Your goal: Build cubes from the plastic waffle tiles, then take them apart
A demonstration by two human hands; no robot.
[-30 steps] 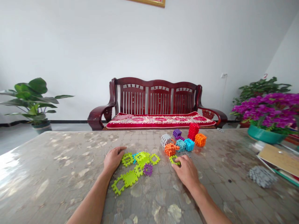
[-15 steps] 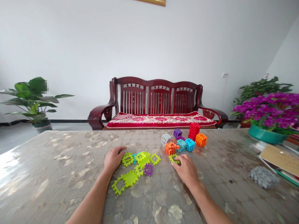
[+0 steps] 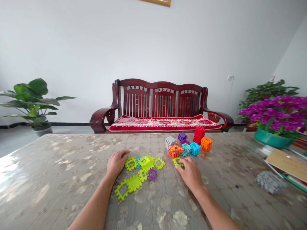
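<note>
My right hand (image 3: 190,170) pinches the edge of a lime-green toothed square frame (image 3: 177,161), an interlocking plastic tile, just above or on the table. To the left, my left hand (image 3: 116,163) rests on the table with its fingers extended, holding nothing, close beside a green tile (image 3: 130,163). More green tiles lie between the hands, including a solid one (image 3: 134,183) and an open diamond-like one (image 3: 159,163). A purple windowed tile (image 3: 152,174) lies at their right side. A bit of a blue tile (image 3: 138,162) shows among them.
Behind my right hand stand stacks of tiles: orange (image 3: 175,151), light grey (image 3: 170,142), teal (image 3: 186,149), blue (image 3: 195,148), red (image 3: 199,135). A dark grey stack (image 3: 271,182) lies at right, near papers (image 3: 287,161) and a flower pot (image 3: 274,139). A wooden bench (image 3: 163,95) stands beyond the table.
My right hand has shifted very slightly left and away from me with the green frame. My left hand and the loose tiles have stayed put.
</note>
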